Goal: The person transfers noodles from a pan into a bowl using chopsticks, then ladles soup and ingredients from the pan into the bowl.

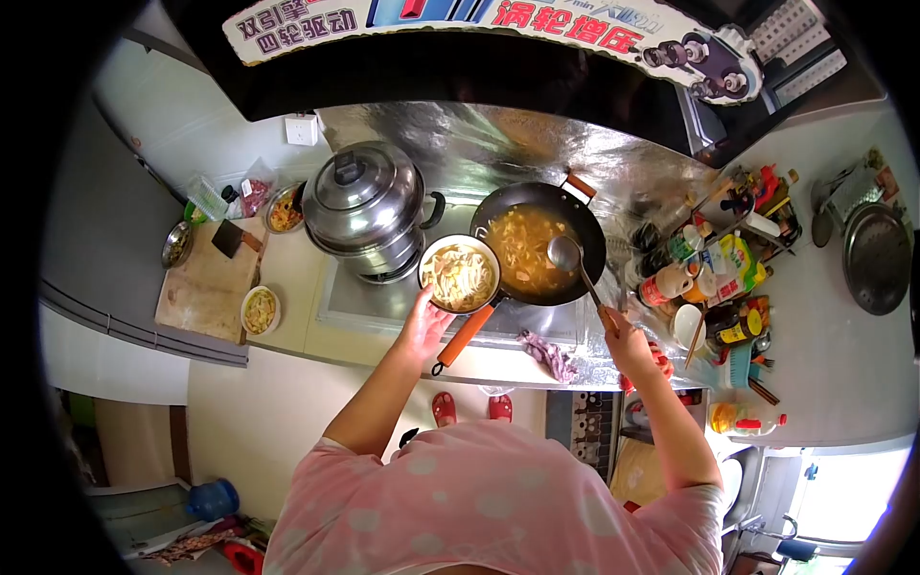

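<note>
My left hand [427,327] grips the rim of a bowl [459,274] filled with pale strips in broth, holding it over the near left edge of the wok. In my right hand [626,342] is the wooden handle of a ladle [565,254]. The ladle's metal head is over the right part of the wok [592,230], which holds brownish soup with pale pieces. The wok's orange-brown handle [465,337] points toward me, just right of my left hand.
A lidded steel steamer pot [364,206] stands left of the wok. Further left are a cutting board [206,292], a cleaver [230,239] and a small food bowl [260,311]. Bottles and seasonings [664,285] crowd the right. A cloth [547,356] lies at the front edge.
</note>
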`<state>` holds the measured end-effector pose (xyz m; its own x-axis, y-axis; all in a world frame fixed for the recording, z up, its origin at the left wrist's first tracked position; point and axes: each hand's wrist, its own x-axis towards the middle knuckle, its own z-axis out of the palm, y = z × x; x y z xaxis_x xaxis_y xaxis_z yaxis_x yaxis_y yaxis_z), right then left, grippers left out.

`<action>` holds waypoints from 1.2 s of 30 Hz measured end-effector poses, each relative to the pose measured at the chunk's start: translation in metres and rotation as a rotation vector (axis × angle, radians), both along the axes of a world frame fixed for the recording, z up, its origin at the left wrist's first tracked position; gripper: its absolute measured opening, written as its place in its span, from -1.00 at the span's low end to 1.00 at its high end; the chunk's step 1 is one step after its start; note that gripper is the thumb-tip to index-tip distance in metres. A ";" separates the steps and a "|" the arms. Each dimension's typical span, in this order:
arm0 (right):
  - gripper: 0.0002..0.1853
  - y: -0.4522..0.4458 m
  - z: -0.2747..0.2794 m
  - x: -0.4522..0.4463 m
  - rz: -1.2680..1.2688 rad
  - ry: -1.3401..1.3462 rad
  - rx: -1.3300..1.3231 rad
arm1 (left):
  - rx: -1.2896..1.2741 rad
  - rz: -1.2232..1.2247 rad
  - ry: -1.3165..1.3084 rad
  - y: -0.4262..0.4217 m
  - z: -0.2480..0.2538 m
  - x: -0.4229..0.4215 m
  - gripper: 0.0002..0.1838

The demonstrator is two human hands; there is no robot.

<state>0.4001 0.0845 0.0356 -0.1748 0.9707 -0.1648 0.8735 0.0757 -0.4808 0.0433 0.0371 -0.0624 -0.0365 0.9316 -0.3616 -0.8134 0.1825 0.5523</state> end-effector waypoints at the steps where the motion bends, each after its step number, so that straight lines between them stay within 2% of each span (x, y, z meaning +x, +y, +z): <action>1: -0.60 0.000 -0.003 -0.001 -0.008 -0.011 -0.004 | 0.004 -0.006 0.015 -0.001 0.000 -0.001 -0.41; 5: -0.62 0.008 -0.034 0.006 -0.060 0.170 -0.147 | 0.002 -0.017 0.039 -0.002 -0.002 -0.005 -0.40; 14: -0.61 0.011 -0.032 -0.026 -0.319 0.610 -0.582 | -0.037 0.020 0.029 -0.004 0.005 -0.005 -0.41; 20: -0.54 0.012 -0.025 -0.025 -0.313 0.858 -0.790 | -0.049 0.036 0.032 -0.005 0.002 -0.006 -0.40; 26: -0.49 0.010 -0.011 -0.021 -0.307 0.998 -0.898 | -0.049 0.034 0.031 -0.004 0.005 -0.006 -0.41; 36: -0.53 0.012 0.029 -0.009 -0.331 0.947 -0.828 | -0.003 -0.032 0.024 0.002 0.000 0.000 -0.40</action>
<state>0.3909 0.0962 0.0650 -0.3260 0.6597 -0.6771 0.0907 -0.6911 -0.7170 0.0433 0.0394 -0.0625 -0.0152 0.9312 -0.3642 -0.7935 0.2104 0.5711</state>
